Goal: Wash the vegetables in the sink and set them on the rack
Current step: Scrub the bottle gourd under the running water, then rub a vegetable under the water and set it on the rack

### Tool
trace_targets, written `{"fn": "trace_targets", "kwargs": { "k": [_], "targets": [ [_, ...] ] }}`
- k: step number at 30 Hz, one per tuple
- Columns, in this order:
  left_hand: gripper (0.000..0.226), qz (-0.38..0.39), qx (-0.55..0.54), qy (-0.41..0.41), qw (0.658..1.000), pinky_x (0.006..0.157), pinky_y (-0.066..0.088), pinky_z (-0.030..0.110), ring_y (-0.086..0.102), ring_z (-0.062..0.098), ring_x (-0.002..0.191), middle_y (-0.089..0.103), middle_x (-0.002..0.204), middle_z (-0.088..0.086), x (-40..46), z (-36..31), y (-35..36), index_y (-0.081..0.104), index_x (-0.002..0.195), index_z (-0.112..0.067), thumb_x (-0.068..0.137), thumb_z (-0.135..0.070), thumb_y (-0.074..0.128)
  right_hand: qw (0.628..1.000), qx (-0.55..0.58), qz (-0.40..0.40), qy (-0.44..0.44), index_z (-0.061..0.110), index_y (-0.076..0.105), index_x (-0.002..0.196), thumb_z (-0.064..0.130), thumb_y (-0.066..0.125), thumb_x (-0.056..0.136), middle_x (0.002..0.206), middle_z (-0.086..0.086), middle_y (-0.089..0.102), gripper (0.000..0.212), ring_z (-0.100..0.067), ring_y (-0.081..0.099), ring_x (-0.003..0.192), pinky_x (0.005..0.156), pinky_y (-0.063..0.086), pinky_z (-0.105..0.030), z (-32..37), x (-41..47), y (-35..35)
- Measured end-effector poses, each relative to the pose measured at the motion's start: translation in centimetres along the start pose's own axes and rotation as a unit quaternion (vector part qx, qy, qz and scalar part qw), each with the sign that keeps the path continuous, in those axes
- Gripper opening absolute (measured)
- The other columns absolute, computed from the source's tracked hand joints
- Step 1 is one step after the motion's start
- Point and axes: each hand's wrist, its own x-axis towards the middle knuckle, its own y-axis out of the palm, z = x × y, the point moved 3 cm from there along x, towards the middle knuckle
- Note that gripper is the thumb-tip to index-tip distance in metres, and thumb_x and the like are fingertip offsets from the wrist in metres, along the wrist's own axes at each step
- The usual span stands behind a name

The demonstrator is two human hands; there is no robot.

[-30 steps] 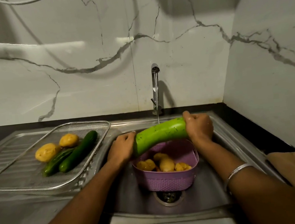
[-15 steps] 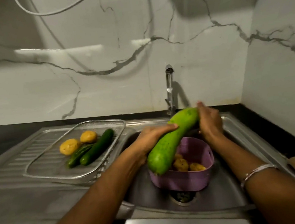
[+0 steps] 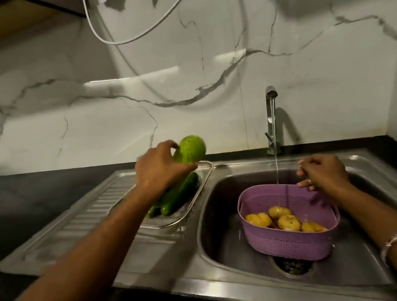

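Observation:
My left hand [image 3: 161,165] grips a big light-green gourd [image 3: 192,149] and holds it over the wire rack [image 3: 202,183] on the drainboard. Dark cucumbers [image 3: 178,196] lie on the rack under my forearm, which hides the rest of the rack. My right hand [image 3: 322,170] hovers over the sink [image 3: 225,221] at the back rim of the purple basket [image 3: 289,244], fingers loosely curled and holding nothing. Several yellow potatoes [image 3: 284,218] lie in the basket. Water runs from the tap [image 3: 273,119] into the basket.
The ribbed steel drainboard [image 3: 88,212] stretches left of the rack. Black counter [image 3: 25,199] lies beyond it. Marble walls close the back and right. A white cable [image 3: 142,35] hangs overhead. The sink drain [image 3: 292,266] shows below the basket.
My left hand has carried the gourd out of the sink leftward to above the rack. My right hand has let go of it and stays over the basket. The view swung left.

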Motion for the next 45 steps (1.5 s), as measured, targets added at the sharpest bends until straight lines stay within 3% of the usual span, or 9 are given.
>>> {"fn": "trace_targets", "kwargs": {
  "k": [3,9,15,18,23,32,36,39,45],
  "targets": [
    [0.074,-0.031,0.003,0.001,1.0,0.072,0.048,0.031,0.06,0.014,0.085,0.071,0.106,-0.005,-0.9,2.5,1.8,0.056,0.127,-0.033,0.067,-0.075,0.069,1.0,-0.012,0.001,-0.008,0.014,0.07,0.101,0.016,0.059,0.1,0.083,-0.012,0.074,0.011,-0.029,0.073,0.06,0.052,0.049,-0.03,0.0,-0.2,0.2],
    [0.074,0.02,0.024,-0.006,0.999,0.082,0.053,0.037,0.065,0.021,0.102,0.07,0.114,-0.003,-1.3,3.2,4.2,0.055,0.125,-0.034,0.067,-0.079,0.065,0.997,-0.062,0.005,-0.045,0.018,0.068,0.098,0.017,0.06,0.101,0.081,-0.01,0.072,0.009,-0.025,0.073,0.058,0.059,0.058,-0.043,0.3,-0.5,0.7],
    [0.053,0.103,-0.02,-0.009,0.994,0.086,0.047,0.039,0.063,0.028,0.109,0.069,0.117,0.005,-1.1,1.8,5.5,0.052,0.128,-0.03,0.095,-0.069,0.039,0.995,-0.082,0.005,-0.048,0.021,0.068,0.099,0.019,0.062,0.1,0.083,-0.007,0.073,0.006,-0.022,0.073,0.057,0.061,0.061,-0.043,-0.2,-0.3,0.4],
    [0.042,0.117,-0.011,0.012,0.993,0.089,0.05,0.037,0.063,0.025,0.107,0.069,0.119,0.003,-1.0,1.9,5.5,0.055,0.131,-0.035,0.096,-0.057,0.048,0.995,-0.09,0.007,-0.045,0.021,0.069,0.098,0.02,0.064,0.099,0.082,-0.006,0.074,0.006,-0.022,0.074,0.057,0.06,0.061,-0.041,-0.2,-0.3,0.6],
    [0.054,0.103,0.009,0.026,0.994,0.093,0.053,0.04,0.062,0.021,0.11,0.065,0.124,0.0,-1.9,2.7,6.2,0.053,0.139,-0.037,0.089,-0.058,0.059,0.994,-0.1,0.009,-0.046,0.023,0.069,0.096,0.018,0.065,0.098,0.081,-0.005,0.074,0.007,-0.021,0.074,0.058,0.06,0.062,-0.041,0.0,-0.4,0.4],
    [0.034,-0.005,-0.006,0.223,0.975,0.089,0.048,0.037,0.06,0.017,0.106,0.067,0.111,-0.005,-4.7,-6.4,6.1,0.067,0.117,-0.029,0.091,-0.049,0.061,0.987,-0.146,0.032,-0.062,0.02,0.072,0.097,0.021,0.067,0.097,0.076,-0.003,0.075,0.005,-0.017,0.072,0.053,0.061,0.062,-0.04,-0.4,-0.4,0.9],
    [0.035,0.168,-0.047,0.213,0.961,0.091,0.053,0.038,0.063,0.019,0.107,0.068,0.115,-0.003,-5.3,-11.5,11.9,0.067,0.12,-0.03,0.087,-0.039,0.07,0.967,-0.234,0.062,-0.081,0.023,0.073,0.092,0.024,0.066,0.097,0.071,0.004,0.073,0.009,-0.01,0.07,0.052,0.059,0.057,-0.031,-0.7,-0.6,1.5],
    [0.035,0.328,-0.027,0.171,0.929,0.094,0.054,0.043,0.065,0.028,0.111,0.069,0.117,0.009,-5.4,-13.7,17.6,0.069,0.119,-0.018,0.086,-0.031,0.071,0.947,-0.291,0.112,-0.073,0.026,0.075,0.082,0.027,0.069,0.091,0.063,0.007,0.072,0.011,-0.01,0.07,0.056,0.07,0.061,-0.036,-1.9,-0.5,2.3],
    [0.059,0.426,0.052,0.099,0.898,0.111,0.039,0.042,0.049,0.029,0.136,0.052,0.147,0.009,-4.8,-12.1,24.1,0.054,0.14,-0.018,0.091,-0.049,0.061,0.91,-0.366,0.193,-0.028,0.023,0.072,0.077,0.035,0.071,0.084,0.068,0.006,0.072,0.014,-0.009,0.07,0.066,0.075,0.061,-0.038,-4.9,0.1,3.4]
  ]
}}
